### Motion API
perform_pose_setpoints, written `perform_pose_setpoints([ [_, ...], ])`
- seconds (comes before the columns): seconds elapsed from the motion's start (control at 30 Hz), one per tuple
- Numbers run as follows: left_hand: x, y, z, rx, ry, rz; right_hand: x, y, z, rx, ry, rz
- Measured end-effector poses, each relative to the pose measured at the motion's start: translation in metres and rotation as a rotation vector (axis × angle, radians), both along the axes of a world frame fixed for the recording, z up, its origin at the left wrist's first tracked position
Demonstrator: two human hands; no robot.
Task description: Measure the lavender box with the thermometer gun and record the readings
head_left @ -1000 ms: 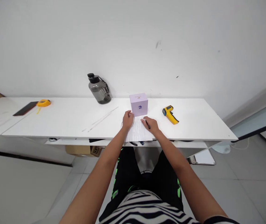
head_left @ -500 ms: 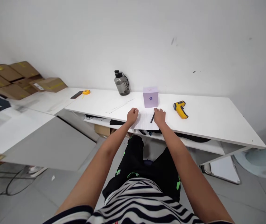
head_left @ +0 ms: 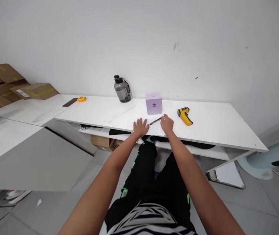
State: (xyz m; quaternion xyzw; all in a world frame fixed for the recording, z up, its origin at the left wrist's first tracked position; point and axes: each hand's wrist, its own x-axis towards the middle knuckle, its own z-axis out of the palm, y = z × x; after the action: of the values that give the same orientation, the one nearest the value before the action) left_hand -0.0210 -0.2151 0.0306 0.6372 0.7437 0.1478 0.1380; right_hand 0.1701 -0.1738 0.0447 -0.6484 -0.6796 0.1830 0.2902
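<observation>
My left hand lies flat with its fingers spread, on the left side of a white sheet of paper at the desk's front edge. On the right, my right hand is closed, its thumb and fingertips at one end of a black pen. The pen slants across the top of the sheet, its other end pointing toward my left hand. Just behind the paper stands a lilac box with a dark logo. The sheet is partly covered by both hands.
A yellow infrared thermometer lies to the right on the white desk. Against the wall leans a grey water bottle. Farther left are a yellow tape measure, a dark flat piece and cardboard boxes. A shelf runs below the desktop.
My left hand has opened from a curled shape and flattened onto the sheet. The pen has swung from steep to nearly level, pointing left. The view has shifted slightly right.
</observation>
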Motion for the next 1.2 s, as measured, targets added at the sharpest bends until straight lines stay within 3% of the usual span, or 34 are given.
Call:
perform_pose_setpoints([
  [0.23,0.006,0.024,-0.007,0.069,-0.075,0.034,-0.005,0.000,-0.004,0.007,-0.120,-0.040],
  [0.47,-0.001,0.042,-0.020,0.069,-0.176,0.042,-0.022,0.005,-0.002,-0.095,-0.181,-0.307],
  [0.57,-0.006,0.076,-0.011,0.081,-0.323,0.120,-0.025,0.014,-0.005,-0.113,-0.157,-0.384],
  [0.73,0.000,0.142,0.011,0.481,-0.702,0.058,-0.025,0.026,-0.016,-0.135,-0.151,-0.420],
  [0.87,0.010,0.163,0.009,0.478,-1.085,-0.032,-0.025,0.028,-0.022,-0.147,-0.144,-0.409],
  [1.03,0.004,0.168,-0.001,0.498,-1.093,-0.099,-0.012,0.030,-0.019,-0.041,-0.052,-0.478],
  [1.13,0.000,0.168,0.001,0.486,-1.079,-0.082,0.015,0.032,-0.009,0.107,-0.156,-0.479],
  [1.2,0.000,0.167,0.003,0.457,-1.066,-0.063,0.035,0.035,-0.004,0.118,-0.213,-0.522],
])
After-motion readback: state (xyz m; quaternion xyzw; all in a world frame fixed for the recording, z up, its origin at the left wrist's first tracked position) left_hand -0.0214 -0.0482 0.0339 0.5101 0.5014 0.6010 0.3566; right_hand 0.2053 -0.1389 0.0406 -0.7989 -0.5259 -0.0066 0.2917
